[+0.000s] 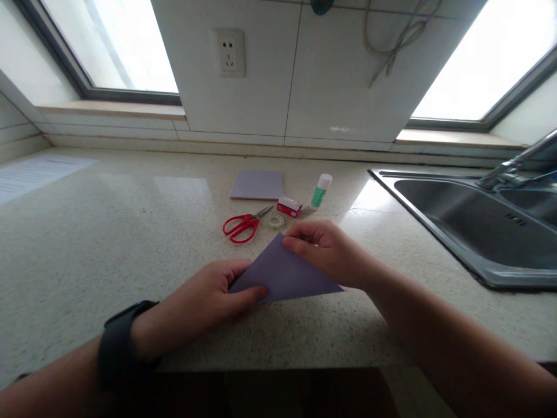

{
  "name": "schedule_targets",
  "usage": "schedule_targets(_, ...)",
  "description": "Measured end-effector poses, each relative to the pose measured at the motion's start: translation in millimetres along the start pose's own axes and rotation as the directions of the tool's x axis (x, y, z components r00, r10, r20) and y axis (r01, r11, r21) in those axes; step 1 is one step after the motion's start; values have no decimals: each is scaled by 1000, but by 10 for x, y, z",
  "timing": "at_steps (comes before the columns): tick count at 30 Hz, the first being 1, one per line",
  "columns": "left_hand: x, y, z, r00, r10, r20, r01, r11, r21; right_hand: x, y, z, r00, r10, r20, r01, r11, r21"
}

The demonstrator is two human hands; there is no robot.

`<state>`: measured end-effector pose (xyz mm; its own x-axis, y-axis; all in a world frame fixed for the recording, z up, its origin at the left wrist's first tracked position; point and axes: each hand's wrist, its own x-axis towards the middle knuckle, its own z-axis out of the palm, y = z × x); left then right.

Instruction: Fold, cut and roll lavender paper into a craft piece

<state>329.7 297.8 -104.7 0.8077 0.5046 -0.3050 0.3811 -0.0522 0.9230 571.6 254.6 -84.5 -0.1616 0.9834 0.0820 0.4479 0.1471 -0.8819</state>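
— While the folded paper (285, 273) lies on the tabletop (108, 249) just in front of the scissors (243, 225), what are the hands doing?
— The left hand (209, 299) pinches its near corner; the right hand (328, 249) grips its top point.

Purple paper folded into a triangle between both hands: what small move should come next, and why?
Probably run a finger along the fold to crease it. The paper already lies as a triangle on the counter, the right hand pinches its top corner and the left hand pins the lower left corner, so the layers look aligned.
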Motion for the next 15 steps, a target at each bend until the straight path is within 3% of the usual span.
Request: schedule_targets(15, 7, 0, -14, 1000, -26, 7, 26, 999, 20, -10, -42, -1, 1000, 10, 3, -9, 1000, -24)
